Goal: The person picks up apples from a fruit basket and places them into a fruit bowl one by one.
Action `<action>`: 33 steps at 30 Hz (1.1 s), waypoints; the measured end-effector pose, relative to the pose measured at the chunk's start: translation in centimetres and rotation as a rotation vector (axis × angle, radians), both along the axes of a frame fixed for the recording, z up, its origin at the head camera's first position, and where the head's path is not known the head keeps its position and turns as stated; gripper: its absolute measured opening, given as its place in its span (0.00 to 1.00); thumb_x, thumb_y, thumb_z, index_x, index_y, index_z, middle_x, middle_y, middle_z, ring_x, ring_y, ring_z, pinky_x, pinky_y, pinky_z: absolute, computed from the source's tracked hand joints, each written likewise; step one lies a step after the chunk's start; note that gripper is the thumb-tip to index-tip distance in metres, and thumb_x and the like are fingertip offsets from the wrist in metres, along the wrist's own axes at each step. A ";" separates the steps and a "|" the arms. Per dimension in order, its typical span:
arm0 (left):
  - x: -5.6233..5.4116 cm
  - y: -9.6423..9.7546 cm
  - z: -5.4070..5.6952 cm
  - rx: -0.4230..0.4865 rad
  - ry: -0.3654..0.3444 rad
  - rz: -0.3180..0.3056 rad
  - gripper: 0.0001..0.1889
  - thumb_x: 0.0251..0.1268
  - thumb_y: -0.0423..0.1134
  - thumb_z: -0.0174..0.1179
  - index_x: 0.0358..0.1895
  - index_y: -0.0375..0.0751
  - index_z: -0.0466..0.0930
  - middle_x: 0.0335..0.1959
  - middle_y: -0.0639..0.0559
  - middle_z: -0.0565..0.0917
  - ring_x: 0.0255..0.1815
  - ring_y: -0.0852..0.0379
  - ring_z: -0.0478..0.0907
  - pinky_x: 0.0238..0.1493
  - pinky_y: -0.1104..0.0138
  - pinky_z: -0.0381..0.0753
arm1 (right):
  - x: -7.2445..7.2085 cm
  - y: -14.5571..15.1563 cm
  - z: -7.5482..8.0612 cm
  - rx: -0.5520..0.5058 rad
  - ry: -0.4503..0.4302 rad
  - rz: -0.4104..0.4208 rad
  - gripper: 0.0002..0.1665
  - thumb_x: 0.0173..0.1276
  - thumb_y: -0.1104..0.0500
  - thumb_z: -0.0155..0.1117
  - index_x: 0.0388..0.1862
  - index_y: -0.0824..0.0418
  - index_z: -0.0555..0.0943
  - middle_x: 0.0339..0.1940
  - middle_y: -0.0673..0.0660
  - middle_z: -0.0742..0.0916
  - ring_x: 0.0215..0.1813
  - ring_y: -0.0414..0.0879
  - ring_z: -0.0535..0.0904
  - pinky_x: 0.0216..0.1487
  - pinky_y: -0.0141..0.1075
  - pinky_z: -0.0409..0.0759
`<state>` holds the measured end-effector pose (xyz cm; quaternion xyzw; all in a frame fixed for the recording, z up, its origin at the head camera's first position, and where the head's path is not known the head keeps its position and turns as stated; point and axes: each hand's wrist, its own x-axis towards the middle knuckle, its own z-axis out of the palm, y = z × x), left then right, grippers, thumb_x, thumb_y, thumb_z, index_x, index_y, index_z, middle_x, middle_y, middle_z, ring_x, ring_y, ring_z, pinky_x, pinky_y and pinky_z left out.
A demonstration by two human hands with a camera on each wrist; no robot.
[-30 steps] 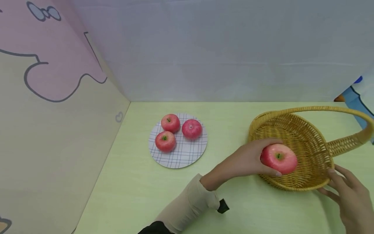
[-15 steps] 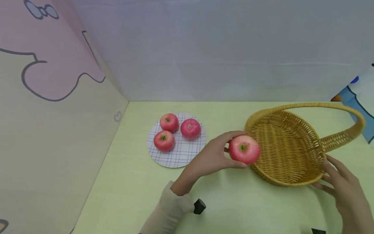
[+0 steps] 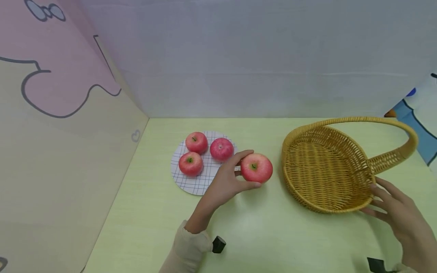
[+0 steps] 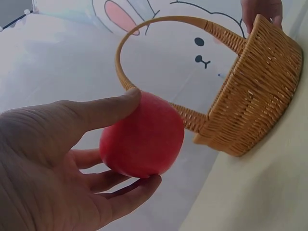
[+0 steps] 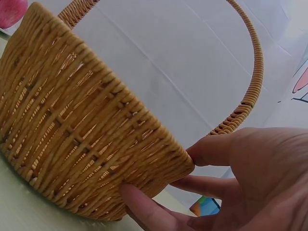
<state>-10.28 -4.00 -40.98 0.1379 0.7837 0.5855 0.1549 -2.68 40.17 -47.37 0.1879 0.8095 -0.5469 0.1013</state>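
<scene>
A red apple (image 3: 257, 168) is held by my left hand (image 3: 225, 185), thumb on one side and fingers on the other, between the plate and the basket. In the left wrist view the apple (image 4: 143, 137) is well off the table. My right hand (image 3: 397, 208) grips the near right rim of the wicker basket (image 3: 322, 174), whose woven bottom shows bare. Seen from the right wrist, the thumb lies over the rim and the fingers (image 5: 149, 209) press the outer wall. Three more apples, one of them an apple (image 3: 190, 164) at the front, rest on a round checked plate (image 3: 194, 186).
The basket's tall handle (image 3: 362, 120) arches over its far side and leans right. A pale wall (image 3: 259, 60) closes off the back of the light green table (image 3: 259, 235), and a cartoon-printed panel (image 3: 68, 151) stands at the left.
My left hand has carried the apple leftward, from over the basket to just beside the plate. My right hand stays on the basket's rim.
</scene>
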 end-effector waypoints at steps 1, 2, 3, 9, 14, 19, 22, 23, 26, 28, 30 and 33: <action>0.0 -0.2 -0.2 -0.001 0.000 0.024 0.43 0.56 0.43 0.79 0.76 0.59 0.69 0.70 0.63 0.76 0.67 0.58 0.76 0.64 0.57 0.84 | 0.0 0.1 -0.1 -0.009 0.000 0.004 0.43 0.84 0.40 0.46 0.88 0.50 0.44 0.50 0.27 0.71 0.41 0.21 0.79 0.40 0.35 0.90; 0.1 -0.5 -0.4 -0.004 0.004 0.047 0.43 0.56 0.43 0.79 0.76 0.57 0.69 0.70 0.62 0.76 0.67 0.57 0.76 0.65 0.56 0.83 | 0.0 0.1 -0.1 -0.016 0.001 0.007 0.43 0.84 0.40 0.46 0.88 0.50 0.44 0.49 0.26 0.71 0.41 0.21 0.80 0.39 0.35 0.90; 0.1 -0.7 -0.6 -0.006 0.006 0.067 0.43 0.56 0.42 0.79 0.76 0.56 0.69 0.70 0.61 0.76 0.68 0.57 0.75 0.65 0.55 0.83 | 0.0 0.1 -0.1 -0.020 0.004 0.007 0.43 0.84 0.40 0.47 0.88 0.51 0.44 0.48 0.25 0.72 0.41 0.21 0.80 0.39 0.35 0.90; 0.9 -2.0 -1.5 -0.007 -0.001 0.161 0.43 0.56 0.41 0.79 0.76 0.59 0.69 0.68 0.63 0.76 0.68 0.57 0.73 0.64 0.54 0.84 | 0.3 0.2 -0.3 -0.136 0.029 -0.032 0.44 0.84 0.44 0.52 0.88 0.51 0.45 0.45 0.23 0.74 0.39 0.23 0.82 0.35 0.34 0.89; 1.3 -3.1 -2.0 0.015 -0.011 0.232 0.44 0.56 0.41 0.79 0.76 0.59 0.68 0.68 0.63 0.75 0.69 0.55 0.72 0.61 0.54 0.86 | 0.4 0.3 -0.6 -0.193 0.056 -0.046 0.44 0.84 0.46 0.53 0.88 0.51 0.44 0.47 0.24 0.75 0.40 0.24 0.83 0.34 0.33 0.89; 1.3 -3.8 -2.4 -0.028 -0.025 0.309 0.43 0.55 0.41 0.80 0.75 0.59 0.69 0.68 0.61 0.75 0.69 0.54 0.72 0.58 0.55 0.87 | 0.4 0.4 -0.8 -0.183 0.062 -0.045 0.44 0.84 0.46 0.53 0.88 0.50 0.43 0.47 0.24 0.74 0.39 0.23 0.82 0.34 0.32 0.89; 1.3 -4.0 -2.6 -0.034 -0.020 0.340 0.43 0.55 0.40 0.80 0.75 0.59 0.69 0.68 0.58 0.75 0.69 0.53 0.72 0.60 0.54 0.87 | 0.3 0.4 -0.8 -0.173 0.057 -0.041 0.45 0.84 0.46 0.52 0.88 0.50 0.43 0.46 0.23 0.74 0.39 0.23 0.82 0.34 0.32 0.89; 1.3 -4.0 -2.7 -0.032 -0.015 0.348 0.43 0.55 0.40 0.80 0.75 0.59 0.69 0.68 0.57 0.75 0.69 0.53 0.72 0.61 0.54 0.86 | 0.3 0.4 -0.8 -0.171 0.055 -0.040 0.45 0.84 0.46 0.52 0.88 0.50 0.42 0.46 0.24 0.74 0.39 0.23 0.82 0.34 0.32 0.89; 1.2 -4.1 -3.1 -0.026 0.000 0.378 0.43 0.56 0.40 0.79 0.75 0.58 0.69 0.69 0.56 0.76 0.69 0.52 0.72 0.63 0.52 0.85 | 0.3 0.3 -0.8 -0.176 0.051 -0.050 0.45 0.83 0.46 0.53 0.88 0.50 0.43 0.47 0.24 0.73 0.39 0.22 0.82 0.34 0.32 0.88; 1.2 -4.2 -3.5 -0.025 0.006 0.406 0.43 0.56 0.39 0.79 0.76 0.57 0.69 0.69 0.56 0.76 0.69 0.52 0.72 0.64 0.52 0.85 | 0.2 0.2 -0.8 -0.188 0.056 -0.057 0.45 0.83 0.46 0.53 0.88 0.49 0.43 0.47 0.25 0.74 0.39 0.22 0.82 0.34 0.32 0.88; 1.2 -4.3 -3.8 -0.022 0.013 0.431 0.43 0.56 0.39 0.79 0.76 0.55 0.68 0.70 0.55 0.75 0.69 0.51 0.72 0.63 0.52 0.85 | 0.2 0.2 -0.7 -0.205 0.064 -0.060 0.44 0.84 0.47 0.53 0.88 0.49 0.44 0.46 0.24 0.74 0.39 0.23 0.82 0.33 0.32 0.88; 1.2 -4.3 -4.2 -0.022 0.014 0.457 0.44 0.56 0.37 0.79 0.76 0.53 0.68 0.70 0.54 0.75 0.69 0.50 0.72 0.61 0.52 0.86 | 0.3 0.1 -0.6 -0.231 0.072 -0.063 0.44 0.84 0.48 0.53 0.88 0.49 0.44 0.45 0.24 0.75 0.39 0.24 0.83 0.33 0.32 0.88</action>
